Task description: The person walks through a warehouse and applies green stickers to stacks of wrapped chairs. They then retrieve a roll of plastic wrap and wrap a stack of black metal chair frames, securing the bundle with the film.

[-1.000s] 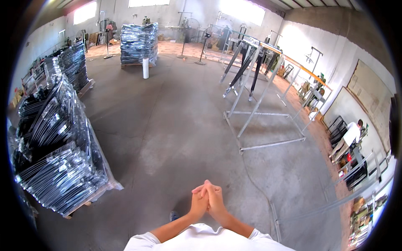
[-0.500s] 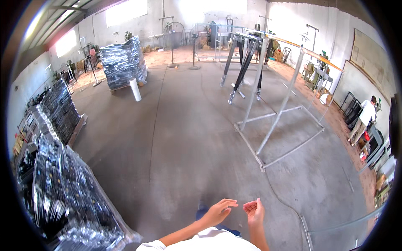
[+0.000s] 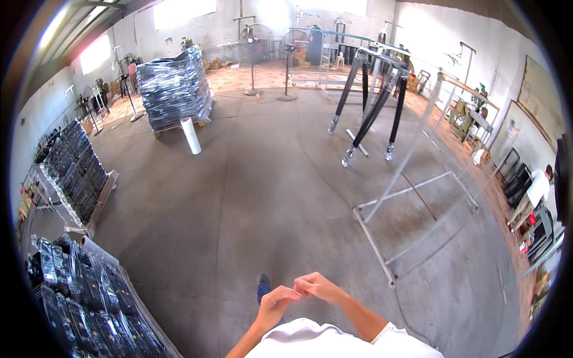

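Note:
In front of my white shirt, my left hand point(image 3: 279, 300) and my right hand point(image 3: 319, 286) come together at the fingertips. The left fingers are bent and pressed together, reaching toward the right ones. My right hand is closed, its fingers curled in a pinch against the left fingertips. Anything between them is hidden or too small to make out. Just beyond the hands, my shoe point(image 3: 263, 278) and a blue trouser leg show on the grey floor point(image 3: 262, 209).
Film-wrapped stacks point(image 3: 173, 89) stand on pallets at the back left, with another dark stack point(image 3: 74, 173) and a nearer one point(image 3: 89, 304) along the left. A white roll point(image 3: 190, 136) stands upright. Right are black-legged stands point(image 3: 373, 113) and a metal frame point(image 3: 375, 247); a person point(image 3: 534, 194) works far right.
My hands, apart before with fingers loosely spread, have come together at the fingertips. The view has moved forward, bringing the left stacks and the frame nearer.

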Tool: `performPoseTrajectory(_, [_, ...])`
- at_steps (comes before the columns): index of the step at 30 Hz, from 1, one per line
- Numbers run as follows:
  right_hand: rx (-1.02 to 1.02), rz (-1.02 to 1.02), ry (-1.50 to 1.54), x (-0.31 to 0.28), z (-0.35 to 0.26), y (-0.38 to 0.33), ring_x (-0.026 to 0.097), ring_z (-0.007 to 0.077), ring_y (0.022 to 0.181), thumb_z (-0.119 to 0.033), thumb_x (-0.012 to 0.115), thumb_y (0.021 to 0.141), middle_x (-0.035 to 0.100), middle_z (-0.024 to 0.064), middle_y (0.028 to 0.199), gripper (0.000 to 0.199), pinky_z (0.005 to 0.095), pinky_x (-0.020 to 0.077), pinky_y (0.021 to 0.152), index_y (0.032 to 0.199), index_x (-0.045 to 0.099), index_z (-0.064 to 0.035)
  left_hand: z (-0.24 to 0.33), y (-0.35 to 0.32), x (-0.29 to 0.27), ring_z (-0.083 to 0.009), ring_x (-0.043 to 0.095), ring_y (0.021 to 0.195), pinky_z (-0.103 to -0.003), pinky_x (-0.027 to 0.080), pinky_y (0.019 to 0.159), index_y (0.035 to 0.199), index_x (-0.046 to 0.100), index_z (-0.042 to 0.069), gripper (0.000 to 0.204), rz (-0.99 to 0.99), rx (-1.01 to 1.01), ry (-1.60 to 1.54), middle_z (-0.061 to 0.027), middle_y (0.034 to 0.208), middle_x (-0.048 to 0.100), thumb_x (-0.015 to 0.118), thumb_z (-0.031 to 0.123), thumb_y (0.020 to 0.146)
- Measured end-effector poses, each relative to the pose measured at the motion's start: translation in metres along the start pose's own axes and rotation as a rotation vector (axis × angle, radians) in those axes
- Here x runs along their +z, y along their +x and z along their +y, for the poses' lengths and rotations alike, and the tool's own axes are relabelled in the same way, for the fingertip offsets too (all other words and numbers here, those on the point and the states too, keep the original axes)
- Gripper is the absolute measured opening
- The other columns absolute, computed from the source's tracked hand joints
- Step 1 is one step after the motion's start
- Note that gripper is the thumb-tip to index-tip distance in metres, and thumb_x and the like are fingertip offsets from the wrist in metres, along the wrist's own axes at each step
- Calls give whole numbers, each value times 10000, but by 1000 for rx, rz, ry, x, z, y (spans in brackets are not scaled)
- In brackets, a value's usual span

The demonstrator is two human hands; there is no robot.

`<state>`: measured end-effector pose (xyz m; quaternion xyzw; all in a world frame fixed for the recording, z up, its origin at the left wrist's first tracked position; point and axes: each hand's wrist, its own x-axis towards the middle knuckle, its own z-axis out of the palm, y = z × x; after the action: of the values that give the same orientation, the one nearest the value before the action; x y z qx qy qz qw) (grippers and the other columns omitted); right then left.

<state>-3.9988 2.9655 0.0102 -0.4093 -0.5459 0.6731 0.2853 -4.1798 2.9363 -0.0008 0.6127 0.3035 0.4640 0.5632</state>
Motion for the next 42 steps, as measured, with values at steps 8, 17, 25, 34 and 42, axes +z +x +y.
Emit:
performPoseTrajectory(8, [-80,368,190,-96,-65,176,563,94,677,-297,433,909,612,34,742,329,214,425,613,809,613,-41,-17,254,-96,-133,557,800,-229,438,724,847,595,-4,193,-164,40,-10,-67,882,586,443,-116,811])
performPoseTrajectory(17, [-225,656,978,-229,-92,287,489,203,1065,-420,322,917,497,113,1164,452,359,401,879,1176,419,-62,-57,471,-89,-303,201,1289,-413,150,1057,1284,332,69,534,-577,344,636,-140,1332,322,526,285,836])
performPoseTrajectory(25, [-299,509,1318,-393,-145,442,390,245,1198,-458,285,920,414,84,1293,514,363,299,1025,1273,385,-99,-147,685,-109,-272,143,1323,-422,102,1072,1279,326,34,549,-620,309,771,-154,1356,286,481,339,850])
performPoseTrajectory(34, [-221,49,1043,-546,-229,611,389,182,1176,-539,260,894,410,69,1271,568,346,296,993,1208,398,-86,-163,904,-167,-320,490,974,-462,257,1011,959,499,36,172,-230,318,713,-106,963,549,478,152,834])
performPoseTrajectory(42, [-144,270,1040,-685,-257,754,416,177,1107,-591,292,861,444,45,1158,596,381,319,942,1193,381,-104,-224,1135,-184,-295,555,663,-380,416,640,744,620,57,197,-266,-292,528,-142,672,584,486,191,797])
